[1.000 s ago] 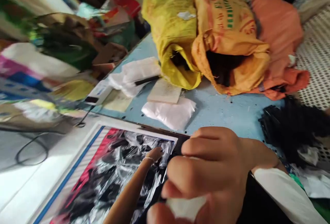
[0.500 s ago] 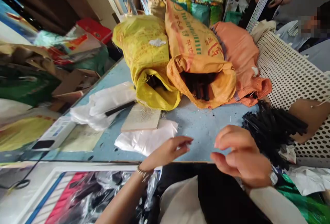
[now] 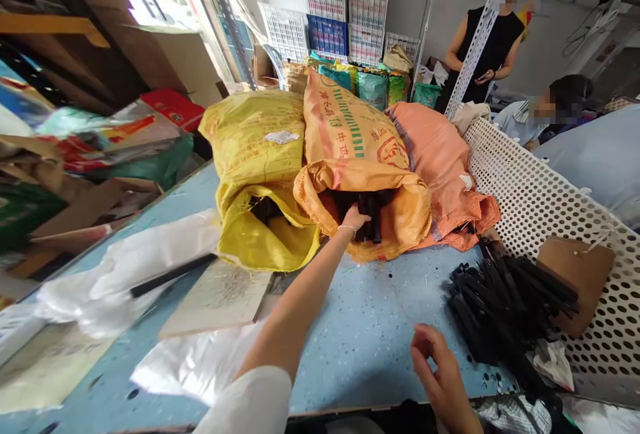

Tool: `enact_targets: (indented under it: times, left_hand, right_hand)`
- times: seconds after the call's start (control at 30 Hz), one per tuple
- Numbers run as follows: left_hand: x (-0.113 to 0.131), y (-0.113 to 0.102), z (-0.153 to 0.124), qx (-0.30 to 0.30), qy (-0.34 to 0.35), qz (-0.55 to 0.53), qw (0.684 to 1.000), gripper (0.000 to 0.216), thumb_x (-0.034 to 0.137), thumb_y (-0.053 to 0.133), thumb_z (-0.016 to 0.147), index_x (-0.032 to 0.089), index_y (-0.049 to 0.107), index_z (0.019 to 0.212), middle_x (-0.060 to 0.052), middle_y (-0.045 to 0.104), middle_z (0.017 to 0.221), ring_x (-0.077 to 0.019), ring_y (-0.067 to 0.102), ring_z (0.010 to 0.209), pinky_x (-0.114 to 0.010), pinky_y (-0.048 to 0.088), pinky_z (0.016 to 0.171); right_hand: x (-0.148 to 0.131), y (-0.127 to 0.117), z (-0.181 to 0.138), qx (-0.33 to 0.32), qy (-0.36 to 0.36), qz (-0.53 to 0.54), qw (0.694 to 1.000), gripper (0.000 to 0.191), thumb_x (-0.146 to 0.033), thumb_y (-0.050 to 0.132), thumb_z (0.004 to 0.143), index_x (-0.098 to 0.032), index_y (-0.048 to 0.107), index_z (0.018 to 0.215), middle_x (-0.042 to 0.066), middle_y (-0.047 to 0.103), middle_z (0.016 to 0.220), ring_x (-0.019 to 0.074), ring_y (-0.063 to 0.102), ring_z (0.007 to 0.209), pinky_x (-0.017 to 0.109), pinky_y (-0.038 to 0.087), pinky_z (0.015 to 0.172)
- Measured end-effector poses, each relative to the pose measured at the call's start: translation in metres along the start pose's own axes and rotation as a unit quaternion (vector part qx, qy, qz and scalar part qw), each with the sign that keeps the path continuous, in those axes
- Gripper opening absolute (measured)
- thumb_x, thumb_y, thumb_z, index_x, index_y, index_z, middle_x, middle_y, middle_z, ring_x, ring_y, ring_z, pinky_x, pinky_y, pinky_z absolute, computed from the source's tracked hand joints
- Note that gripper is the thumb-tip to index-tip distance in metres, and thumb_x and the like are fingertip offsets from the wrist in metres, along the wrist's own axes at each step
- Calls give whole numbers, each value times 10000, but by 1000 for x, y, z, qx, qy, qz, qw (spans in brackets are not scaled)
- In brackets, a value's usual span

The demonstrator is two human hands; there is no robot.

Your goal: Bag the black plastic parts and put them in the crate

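Observation:
My left hand [image 3: 356, 218] reaches into the mouth of the orange woven sack [image 3: 350, 154] lying on the blue table [image 3: 370, 314], its fingers among the black sticks [image 3: 371, 215] inside; whether it grips any is hidden. My right hand [image 3: 440, 371] hovers near the table's front edge, fingers curled and apart, holding nothing. A pile of black sticks [image 3: 505, 304] lies on the table just right of it. A yellow sack [image 3: 255, 174] with black sticks inside lies open to the left of the orange one.
White plastic bags [image 3: 125, 281] with one black stick [image 3: 173, 275] and a cardboard sheet [image 3: 220, 297] lie at the left. A white perforated panel [image 3: 550, 201] borders the right side. A salmon sack [image 3: 445, 167] lies behind. Two people are beyond the panel; crates stack at the back.
My view has lifted from the box of bagged items by my lap. My left arm has stretched forward into the orange sack. My right hand dropped toward the table's front edge.

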State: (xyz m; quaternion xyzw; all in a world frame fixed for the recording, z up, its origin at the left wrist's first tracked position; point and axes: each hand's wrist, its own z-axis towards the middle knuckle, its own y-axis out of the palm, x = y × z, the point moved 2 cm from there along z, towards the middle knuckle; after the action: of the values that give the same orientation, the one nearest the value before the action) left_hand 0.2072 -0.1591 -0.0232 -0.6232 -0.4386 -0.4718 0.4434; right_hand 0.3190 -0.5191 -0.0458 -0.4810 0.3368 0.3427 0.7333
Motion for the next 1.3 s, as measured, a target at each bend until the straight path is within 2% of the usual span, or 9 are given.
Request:
enact_targets:
  times: [0.17, 0.3, 0.43, 0.63, 0.83, 1.03, 1.13, 1.2, 1.3]
  left_hand:
    - [-29, -6, -91, -132, -49, -182, 973, 388, 355, 655, 776, 148, 616, 1102, -64, 679, 882, -204, 666, 764, -369, 564, 744]
    - [-39, -2, -178, -236, -125, -397, 878, 419, 378, 798, 741, 179, 619, 1062, -53, 673, 961, -154, 647, 745, -309, 543, 709]
    - [-34, -3, -220, -248, -114, -364, 890, 450, 404, 803, 783, 195, 600, 1127, -60, 668, 1039, -149, 656, 761, -307, 534, 716]
    - [-33, -9, -241, -321, -113, -276, 899, 528, 436, 831, 763, 172, 615, 1167, -74, 685, 939, -166, 653, 784, -270, 509, 687]
    - [-28, -16, -254, -260, -132, -308, 906, 532, 477, 823, 745, 195, 672, 1169, -120, 679, 1129, -198, 657, 887, -287, 542, 723]
    - [-26, -18, -256, -185, -71, -213, 957, 526, 515, 795, 747, 174, 677, 1129, -48, 688, 845, -164, 648, 703, -271, 521, 650]
    - [-28, -19, -250, -131, -13, -135, 982, 552, 489, 775, 764, 186, 650, 1208, -9, 677, 775, -157, 641, 665, -258, 503, 625]
    - [-30, -22, -244, -114, -19, -141, 983, 550, 505, 765, 759, 176, 649, 1185, 0, 665, 747, -142, 619, 627, -241, 481, 582]
    - [-27, -30, -233, -90, -61, -213, 971, 555, 565, 774, 718, 154, 653, 1070, 1, 643, 724, -126, 598, 600, -214, 446, 524]
  right_hand:
    - [7, -5, 58, -23, -2, -18, 1000, 230, -295, 477, 1019, -227, 584, 1211, 37, 657, 902, 161, 655, 758, 292, 570, 735]
    - [-5, 2, 113, -35, -94, -71, 992, 302, -320, 437, 1034, -224, 506, 1312, 76, 663, 1022, 195, 669, 856, 347, 562, 805]
    - [-17, 3, 131, -78, -176, -140, 971, 236, -326, 390, 1053, -230, 531, 1217, 87, 674, 1028, 220, 664, 923, 344, 539, 793]
    - [-28, -4, 121, -52, -227, -256, 938, 264, -341, 372, 1065, -201, 589, 1011, 63, 649, 831, 200, 605, 758, 303, 447, 670]
    - [-41, -4, 116, -56, -241, -243, 938, 330, -368, 361, 1071, -196, 600, 921, 68, 637, 819, 187, 582, 741, 304, 407, 675]
    - [-42, 15, 116, -94, 13, 34, 995, 419, -526, 408, 1010, -215, 511, 748, -17, 484, 628, 134, 453, 571, 271, 360, 560]
    - [-33, 32, 117, -137, 193, 256, 937, 472, -652, 410, 950, -230, 454, 740, -90, 320, 522, 95, 262, 429, 245, 246, 432]
    - [-33, 38, 116, -179, 223, 300, 910, 521, -726, 396, 916, -229, 465, 773, -98, 330, 520, 90, 262, 414, 237, 234, 412]
    - [-43, 35, 107, -226, 126, 170, 951, 505, -682, 373, 970, -212, 534, 880, -45, 505, 641, 108, 457, 524, 235, 368, 502]
